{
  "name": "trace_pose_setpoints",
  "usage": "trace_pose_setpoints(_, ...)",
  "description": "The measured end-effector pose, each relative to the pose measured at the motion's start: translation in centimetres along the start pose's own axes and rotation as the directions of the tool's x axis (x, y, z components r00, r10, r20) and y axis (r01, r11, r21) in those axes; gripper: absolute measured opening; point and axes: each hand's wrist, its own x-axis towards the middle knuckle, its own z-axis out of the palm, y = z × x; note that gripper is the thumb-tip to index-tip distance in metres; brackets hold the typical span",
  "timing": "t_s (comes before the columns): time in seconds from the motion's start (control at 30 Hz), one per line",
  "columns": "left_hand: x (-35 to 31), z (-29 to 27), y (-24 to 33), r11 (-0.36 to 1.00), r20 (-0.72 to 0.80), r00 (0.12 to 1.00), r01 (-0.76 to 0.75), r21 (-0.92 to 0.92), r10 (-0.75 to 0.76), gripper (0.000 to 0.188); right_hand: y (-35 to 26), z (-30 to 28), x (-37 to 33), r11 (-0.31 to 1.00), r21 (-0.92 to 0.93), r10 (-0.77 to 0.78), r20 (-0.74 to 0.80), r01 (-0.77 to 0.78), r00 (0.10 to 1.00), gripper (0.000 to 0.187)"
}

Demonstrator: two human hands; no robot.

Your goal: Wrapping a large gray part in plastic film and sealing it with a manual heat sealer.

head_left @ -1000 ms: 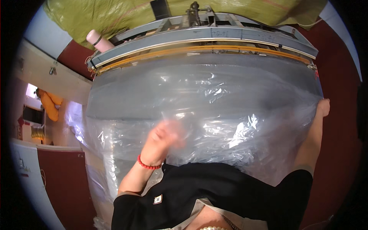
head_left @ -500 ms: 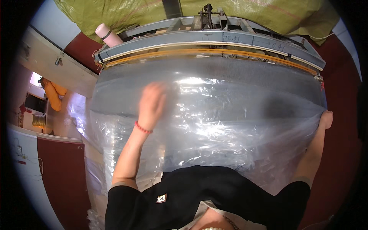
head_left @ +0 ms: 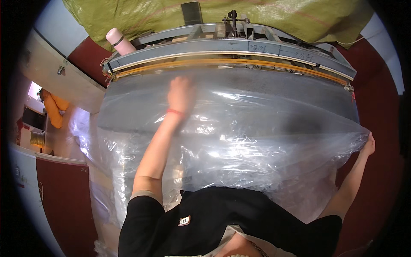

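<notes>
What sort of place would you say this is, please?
Probably a plastic-film workshop: a metal-framed machine, clear plastic film spread across a grey table, and yellow-green sheeting behind.

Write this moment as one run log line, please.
left hand: over clear film, blurred, contact unclear | right hand: grips film's right edge | metal frame: beyond film

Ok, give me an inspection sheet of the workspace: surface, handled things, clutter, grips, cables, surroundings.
Surface: grey worktop, largely under clear film.
Handled things: the clear film, wrinkled and shiny in its nearer part.
Clutter: pink bottle, tilted, by the left end of the grey metal frame.
Left grip: blurred, over the film; contact unclear.
Right grip: closed on gathered film at the right.
Cables: thin pale cord, upper right; kind unclear.
Surroundings: green sheeting beyond the frame.
</notes>
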Motion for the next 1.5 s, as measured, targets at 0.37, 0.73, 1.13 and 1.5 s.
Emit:
trace_pose_setpoints(0.37,5.8,-1.0,-7.3,0.508,-0.067,0.763,0.359,-0.783,-0.643,0.009,-6.4,18.9,-9.5,0.596,-0.540,-0.608,0.179,0.594,0.774,0.025)
trace_pose_setpoints(0.73,8.4,2.2,-22.0,0.733,-0.135,0.875,0.295,-0.613,-0.465,0.021,1.1,30.1,-11.0,0.931,-0.175,-0.288,0.188,0.321,0.939,0.021)
trace_pose_setpoints(1.13,8.6,-0.1,-20.6,0.393,-0.055,0.682,0.351,-0.850,-0.729,0.018,-0.9,29.7,-11.3,0.976,-0.071,-0.201,0.082,0.207,0.976,0.017)
trace_pose_setpoints(1.5,4.8,-6.6,-14.2,0.716,0.425,0.819,0.556,-0.422,-0.385,0.021,-6.7,18.4,-11.5,0.709,-0.376,-0.546,0.243,0.596,0.802,0.019)
